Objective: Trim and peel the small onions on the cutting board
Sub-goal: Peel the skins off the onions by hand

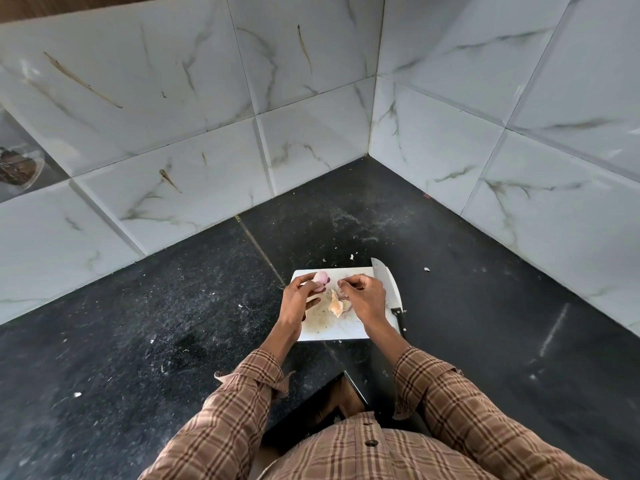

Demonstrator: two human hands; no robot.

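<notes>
Count: one cutting board (pixel 349 332), one onion (pixel 321 278), one knife (pixel 389 289), one heap of peelings (pixel 337 306), two hands in view.

Left side: black speckled tabletop (pixel 138 323) set in a corner of white marbled wall tiles (pixel 173 116); pale scraps scattered over it.

Left hand (pixel 298 301): forearm in a brown plaid sleeve (pixel 221 410) reaches forward over the board's left edge. Fingers curled round the small pinkish onion, gripping it at the fingertips above the board's far left corner. Onion looks largely peeled, purple at one end.

Centre: white board lies flat on the tabletop, stained with crumbs; the orange-tan peelings lie on it between the two hands.

Right hand (pixel 363 297): wrist bent down over the board, fingers curled inward with tips drawn together, just beside the onion. Whether they pinch a scrap of skin: cannot tell.

Right: knife rests along the board's right edge, blade pointing away, black handle toward the person, untouched by either hand.
</notes>
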